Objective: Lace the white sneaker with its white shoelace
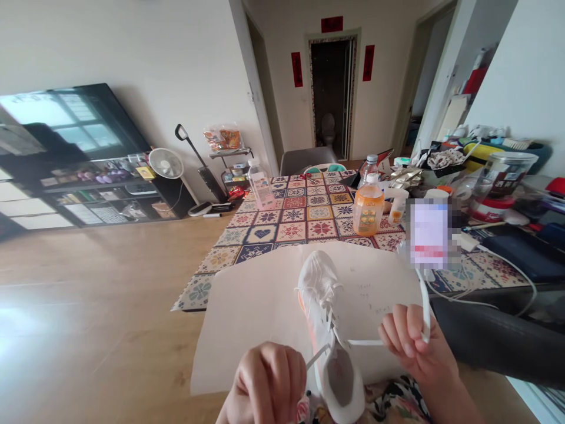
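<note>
A white sneaker (316,282) with a pale orange sole edge lies on a large white sheet of paper (247,318), its toe pointing away from me and its heel close to my body. White laces run through its eyelets. To the left of the opening, my left hand (269,377) is closed on one end of the shoelace (318,354), which stretches to the shoe. On the other side, my right hand (412,341) grips the other lace end, pulled out sideways, with a loose tail standing up above the fingers. Both lace ends look taut.
Beyond the paper, a patterned tablecloth (293,203) carries an orange drink bottle (368,209) and a clear bottle (261,185). A blurred-out phone-like screen (428,235), cables and a dark pouch (516,250) crowd the right side. A grey chair (304,162) stands at the far end.
</note>
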`<state>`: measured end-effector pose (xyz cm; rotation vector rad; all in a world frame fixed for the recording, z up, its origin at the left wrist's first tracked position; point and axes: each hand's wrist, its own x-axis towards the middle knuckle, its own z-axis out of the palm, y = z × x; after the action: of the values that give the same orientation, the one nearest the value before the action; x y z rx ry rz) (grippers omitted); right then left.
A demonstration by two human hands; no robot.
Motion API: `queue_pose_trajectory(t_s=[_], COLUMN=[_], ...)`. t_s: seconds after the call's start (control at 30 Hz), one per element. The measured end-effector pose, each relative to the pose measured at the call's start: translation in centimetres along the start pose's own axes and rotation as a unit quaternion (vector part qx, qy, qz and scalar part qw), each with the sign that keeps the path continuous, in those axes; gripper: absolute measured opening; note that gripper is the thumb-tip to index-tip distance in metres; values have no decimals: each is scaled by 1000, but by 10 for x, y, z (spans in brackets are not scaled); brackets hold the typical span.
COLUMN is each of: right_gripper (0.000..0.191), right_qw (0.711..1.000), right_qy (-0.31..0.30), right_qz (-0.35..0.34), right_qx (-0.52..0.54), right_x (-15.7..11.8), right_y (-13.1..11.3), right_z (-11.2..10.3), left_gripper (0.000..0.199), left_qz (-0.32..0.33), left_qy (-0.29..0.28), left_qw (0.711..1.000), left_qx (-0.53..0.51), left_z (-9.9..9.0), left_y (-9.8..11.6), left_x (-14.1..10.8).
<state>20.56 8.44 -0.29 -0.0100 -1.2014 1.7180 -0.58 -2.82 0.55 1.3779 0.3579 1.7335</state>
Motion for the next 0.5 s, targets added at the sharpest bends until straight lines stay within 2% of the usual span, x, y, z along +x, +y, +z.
queue_pose_trajectory(t_s=[0.03, 0.1, 0.2, 0.3, 0.4, 0.5], right_gripper=[36, 36, 28, 23, 29, 46], right_qw=[1000, 1000, 997, 997, 996, 991], right_qy=[-1, 5, 24, 27, 35, 61], right_qz=[-3, -20, -40, -27, -33, -58], right_qx=[-2, -18, -59, -74, -72, -102], right_x=[1, 1, -3, -8, -11, -9], right_y=[0, 0, -1, -4, -8, -14], right_z=[1, 1, -1, -4, -5, -4], left_gripper=[71, 71, 72, 71, 68, 66], left_qz=[-13, -22, -11, -21, -23, -22], left_qy=[-30, -56, -50, -53, -72, -63], left_qw=[999, 997, 995, 996, 996, 997], left_qx=[-22, -56, -88, -68, -47, -47], left_z=[1, 1, -2, -5, -3, -1], left_y=[-1, -3, -3, -1, 1, 2], left_x=[-1, -2, -3, -3, -1, -3])
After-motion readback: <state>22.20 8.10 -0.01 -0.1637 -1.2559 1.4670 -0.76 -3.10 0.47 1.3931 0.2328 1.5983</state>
